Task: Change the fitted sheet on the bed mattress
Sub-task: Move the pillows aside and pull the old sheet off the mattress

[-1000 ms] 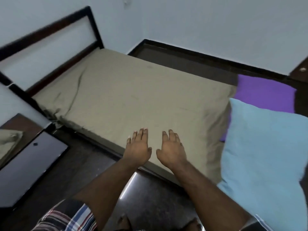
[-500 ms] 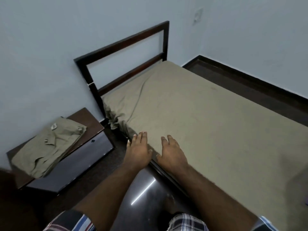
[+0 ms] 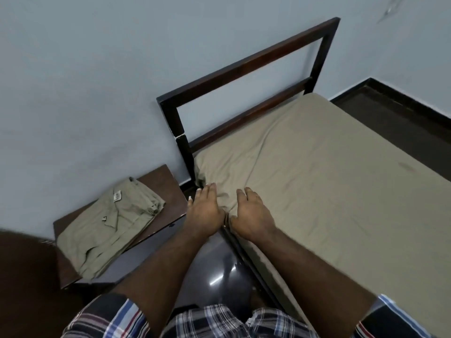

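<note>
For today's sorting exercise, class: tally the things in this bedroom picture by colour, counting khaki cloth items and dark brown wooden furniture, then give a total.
Khaki cloth: 2, the fitted sheet on the bed and the folded sheet
Dark brown wood: 2, the headboard and the side table
Total: 4

Bed (image 3: 246,67) carries a khaki sheeted mattress (image 3: 329,179); side table (image 3: 158,181) — folded khaki cloth (image 3: 109,225), perhaps a sheet.

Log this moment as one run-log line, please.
left hand open | right hand open | both over fitted sheet corner | folded sheet on side table
</note>
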A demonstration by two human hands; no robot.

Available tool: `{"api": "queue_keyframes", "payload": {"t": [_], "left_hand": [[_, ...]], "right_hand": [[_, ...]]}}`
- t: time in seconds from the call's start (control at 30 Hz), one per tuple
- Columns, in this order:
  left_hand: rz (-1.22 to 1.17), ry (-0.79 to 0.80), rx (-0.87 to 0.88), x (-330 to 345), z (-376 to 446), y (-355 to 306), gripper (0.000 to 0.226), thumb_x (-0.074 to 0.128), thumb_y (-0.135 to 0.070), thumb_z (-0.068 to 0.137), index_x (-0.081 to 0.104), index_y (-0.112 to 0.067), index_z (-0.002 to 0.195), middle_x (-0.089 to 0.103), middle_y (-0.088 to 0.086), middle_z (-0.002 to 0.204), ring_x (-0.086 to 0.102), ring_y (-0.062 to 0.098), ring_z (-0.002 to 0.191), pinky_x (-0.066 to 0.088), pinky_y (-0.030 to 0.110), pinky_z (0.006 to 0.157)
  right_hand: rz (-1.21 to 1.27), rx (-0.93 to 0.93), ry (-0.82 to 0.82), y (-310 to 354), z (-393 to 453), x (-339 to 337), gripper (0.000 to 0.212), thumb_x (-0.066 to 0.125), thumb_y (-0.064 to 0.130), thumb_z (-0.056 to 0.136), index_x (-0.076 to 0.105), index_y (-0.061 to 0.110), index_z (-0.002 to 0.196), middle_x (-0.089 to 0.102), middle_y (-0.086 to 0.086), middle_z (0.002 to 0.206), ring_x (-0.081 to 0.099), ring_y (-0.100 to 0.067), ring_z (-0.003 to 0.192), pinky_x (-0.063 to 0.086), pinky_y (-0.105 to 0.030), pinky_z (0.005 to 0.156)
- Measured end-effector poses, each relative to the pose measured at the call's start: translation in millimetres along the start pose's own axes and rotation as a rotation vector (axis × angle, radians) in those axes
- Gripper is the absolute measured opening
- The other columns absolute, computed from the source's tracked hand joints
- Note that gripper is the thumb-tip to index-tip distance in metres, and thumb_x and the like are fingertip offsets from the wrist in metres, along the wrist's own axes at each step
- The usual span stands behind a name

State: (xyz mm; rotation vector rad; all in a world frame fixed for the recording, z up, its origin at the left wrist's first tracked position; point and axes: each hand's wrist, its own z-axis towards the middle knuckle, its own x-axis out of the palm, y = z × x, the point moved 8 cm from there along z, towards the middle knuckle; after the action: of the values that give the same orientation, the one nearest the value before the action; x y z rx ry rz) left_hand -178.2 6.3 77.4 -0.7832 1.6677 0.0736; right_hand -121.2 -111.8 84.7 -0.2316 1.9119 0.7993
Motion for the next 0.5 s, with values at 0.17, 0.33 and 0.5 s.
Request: {"api": "queue_keyframes", "payload": {"t": [0.17, 0.33, 0.5], "left_hand": [[-0.085, 0.047, -0.079, -17.7, 90.6, 47.7, 0.073, 0.051, -0.027, 0.088, 0.024, -0.015, 0.154, 0.042, 0.011, 0.153, 0.040, 0.030, 0.140, 0.033, 0.054, 0.114], [-0.293, 0.222, -0.109, -1.7, 192.5, 101.8, 0.049, 0.058, -0.026, 0.086, 0.047, -0.013, 0.132, 0.064, 0.011, 0.119, 0.060, 0.028, 0.108, 0.047, 0.033, 0.088], [-0.389, 0.360, -0.254, 32.2, 271.7, 154.7, 0.035, 0.056, -0.032, 0.080, 0.061, -0.009, 0.105, 0.068, 0.016, 0.100, 0.065, 0.036, 0.096, 0.055, 0.043, 0.084]], "right_hand": [[0.029, 0.034, 0.079, 18.0, 76.5, 9.5, 0.078, 0.058, 0.032, 0.092, 0.020, 0.009, 0.157, 0.024, -0.013, 0.161, 0.024, -0.028, 0.148, 0.032, -0.044, 0.117], [0.149, 0.178, 0.136, 26.8, 156.6, 45.1, 0.080, 0.060, 0.028, 0.087, 0.024, 0.006, 0.155, 0.033, -0.014, 0.156, 0.032, -0.030, 0.143, 0.034, -0.042, 0.116], [0.279, 0.354, 0.156, 29.2, 224.6, 82.2, 0.082, 0.050, 0.048, 0.089, 0.026, 0.003, 0.154, 0.037, -0.018, 0.153, 0.038, -0.035, 0.139, 0.036, -0.045, 0.113]]}}
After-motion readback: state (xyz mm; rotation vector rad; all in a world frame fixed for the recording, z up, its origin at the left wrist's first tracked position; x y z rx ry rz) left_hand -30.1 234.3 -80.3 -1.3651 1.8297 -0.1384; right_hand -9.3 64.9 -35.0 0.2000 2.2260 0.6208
